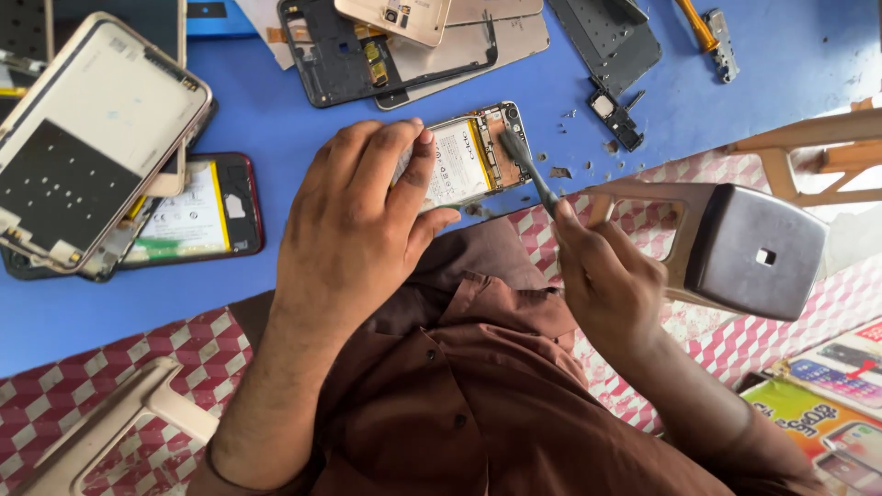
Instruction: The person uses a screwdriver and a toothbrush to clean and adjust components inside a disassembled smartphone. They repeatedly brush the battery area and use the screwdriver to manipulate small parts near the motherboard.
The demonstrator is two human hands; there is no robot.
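Note:
An opened phone with a white battery and gold frame lies on the blue table. My left hand presses down on its near end, fingers curled over the battery. My right hand grips a thin dark tool whose tip rests on the phone's top edge by the circuit board. Small dark bits lie on the table just right of the phone.
Other dismantled phones lie around: a red-framed one with a battery, a large back cover, black frames and gold covers at the top. A grey stool stands at right. The floor is checkered red and white.

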